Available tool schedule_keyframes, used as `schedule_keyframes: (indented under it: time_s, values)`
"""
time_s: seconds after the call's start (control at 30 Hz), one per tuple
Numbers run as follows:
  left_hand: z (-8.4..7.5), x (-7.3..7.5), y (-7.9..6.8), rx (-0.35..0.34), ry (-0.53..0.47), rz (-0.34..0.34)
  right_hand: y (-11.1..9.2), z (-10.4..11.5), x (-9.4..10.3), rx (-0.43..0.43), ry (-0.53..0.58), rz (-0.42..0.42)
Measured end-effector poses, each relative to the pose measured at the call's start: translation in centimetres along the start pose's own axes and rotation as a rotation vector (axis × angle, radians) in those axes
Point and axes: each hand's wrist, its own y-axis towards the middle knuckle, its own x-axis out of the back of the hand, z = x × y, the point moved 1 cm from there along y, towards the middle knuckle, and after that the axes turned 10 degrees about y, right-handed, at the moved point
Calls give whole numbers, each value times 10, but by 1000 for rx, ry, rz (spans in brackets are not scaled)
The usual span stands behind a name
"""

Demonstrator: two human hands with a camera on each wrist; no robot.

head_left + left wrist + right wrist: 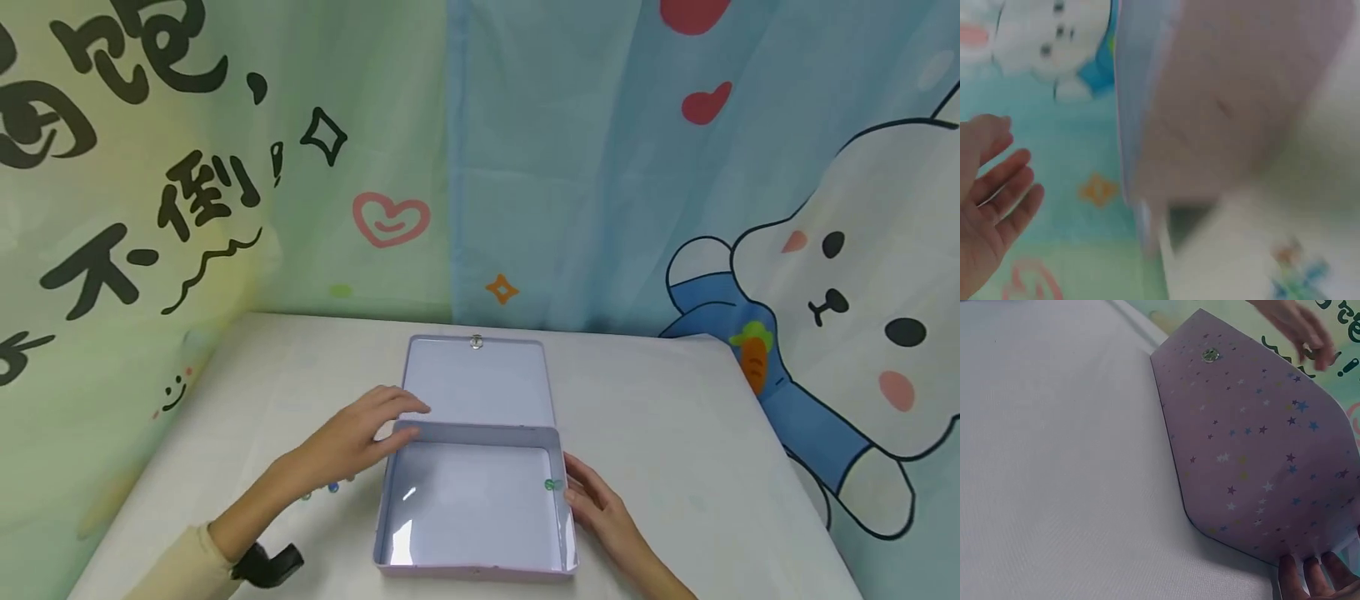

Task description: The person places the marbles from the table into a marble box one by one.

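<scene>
Cream sleeve (186, 568), left hand (367, 427) loose-fingered by box (472, 517), right hand (600, 507) relaxed against its side.

A cloth backdrop (540, 167) (green meeting blue) hangs behind a white table (667, 417)

Rectangular box (474, 508), pale lilac inside, purple star-printed outside, lid (480, 379) open, on white table (675, 417)
</scene>
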Motion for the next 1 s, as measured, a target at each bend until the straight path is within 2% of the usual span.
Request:
schedule_keyframes:
  time_s: [0.1, 0.2, 0.33, 0.43, 0.5, 0.6, 0.83, 0.93, 1.0]
  values:
    - [22, 1, -33, 56, 172, -87, -1, 1, 0, 4, 2, -5]
    - [42, -3, -67, 127, 272, -98, -2, 1, -1, -4, -9, -4]
    - [58, -8, -105, 244, 287, -76, -3, 0, -2, -17, -14, 2]
    - [65, -10, -124, 311, 265, -65, -3, 1, -1, -11, -15, 6]
    - [69, -12, -132, 336, 253, -54, -2, 2, -1, -3, -16, 4]
    - [72, -14, -141, 341, 256, -40, -1, 1, 0, -6, -22, 1]
    - [73, -16, -153, 275, 272, -132, 0, -1, 0, -11, -36, 1]
    - [72, -18, -155, 264, 233, -145, 0, -1, 0, 1, -36, 1]
    - [69, -18, -156, 292, 184, -130, 0, -2, 0, 8, -34, 6]
